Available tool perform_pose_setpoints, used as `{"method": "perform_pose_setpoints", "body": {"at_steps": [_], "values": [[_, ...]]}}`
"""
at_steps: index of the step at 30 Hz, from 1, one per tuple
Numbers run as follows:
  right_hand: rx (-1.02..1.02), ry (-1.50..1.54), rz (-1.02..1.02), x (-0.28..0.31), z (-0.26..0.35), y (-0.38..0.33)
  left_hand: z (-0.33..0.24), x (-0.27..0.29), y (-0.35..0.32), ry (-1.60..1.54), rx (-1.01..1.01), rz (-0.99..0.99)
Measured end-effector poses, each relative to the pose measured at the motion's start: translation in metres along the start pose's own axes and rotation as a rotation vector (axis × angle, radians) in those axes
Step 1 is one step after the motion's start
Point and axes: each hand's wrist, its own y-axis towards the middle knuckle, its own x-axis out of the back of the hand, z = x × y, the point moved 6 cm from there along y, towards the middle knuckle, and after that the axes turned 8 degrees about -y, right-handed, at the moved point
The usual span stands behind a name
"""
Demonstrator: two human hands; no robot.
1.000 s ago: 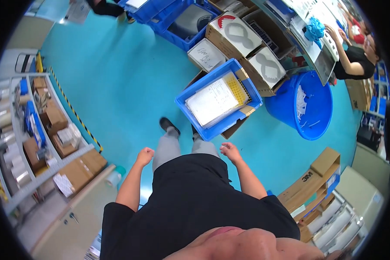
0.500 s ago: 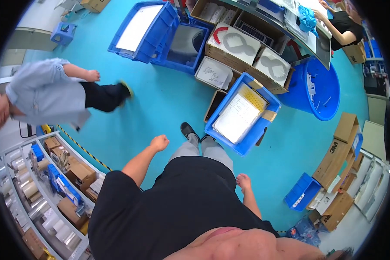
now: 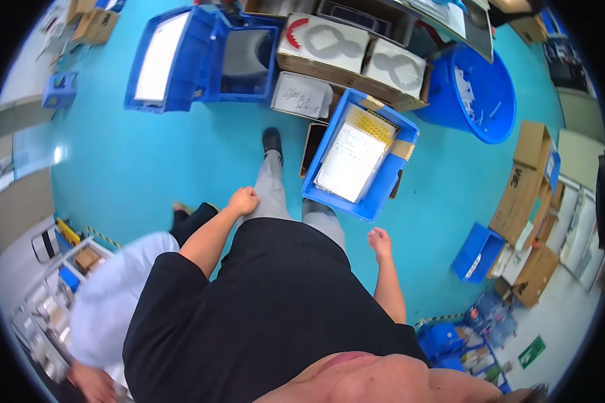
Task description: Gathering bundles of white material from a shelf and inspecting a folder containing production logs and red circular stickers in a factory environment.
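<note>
Both of my arms hang beside my black shirt as I stand over a turquoise floor. My left hand [image 3: 244, 200] is curled into a loose fist beside my left thigh, and nothing shows in it. Out to the right, my right hand [image 3: 379, 242] hangs over the floor with fingers loosely bent and apart from the thumb, also holding nothing. Nearest to both hands is a blue bin [image 3: 364, 206] just ahead of my legs. Inside it lie a white written sheet [image 3: 349, 161] and a yellow perforated piece [image 3: 372, 125].
Ahead stand stacked blue crates [image 3: 202, 60], cartons with white trays [image 3: 329, 46] and a round blue barrel [image 3: 474, 94]. Cardboard boxes [image 3: 517, 195] and a small blue bin [image 3: 477, 252] line the right. A person in a pale blue shirt [image 3: 117, 295] is close on my left.
I have stepped forward, left foot ahead, and the blue bin is nearer. The person in pale blue has passed from ahead-left to beside me. My hands remain without anything in them.
</note>
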Motion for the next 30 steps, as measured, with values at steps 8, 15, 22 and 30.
{"method": "perform_pose_setpoints", "body": {"at_steps": [8,15,22,30], "values": [[-0.11,-0.008,-0.143,-0.025,0.025,-0.005,-0.071,0.026,0.13,0.177,-0.171,0.181],[-0.001,-0.325,-0.206,-0.034,0.037,0.101,-0.18,-0.019,0.224,0.168,-0.304,0.285],[-0.004,-0.736,-0.854,0.009,0.084,0.199,-0.217,-0.091,0.265,0.033,-0.133,0.198],[-0.065,-0.288,-0.533,0.035,0.072,0.269,-0.218,-0.114,0.276,-0.075,-0.078,0.114]]}}
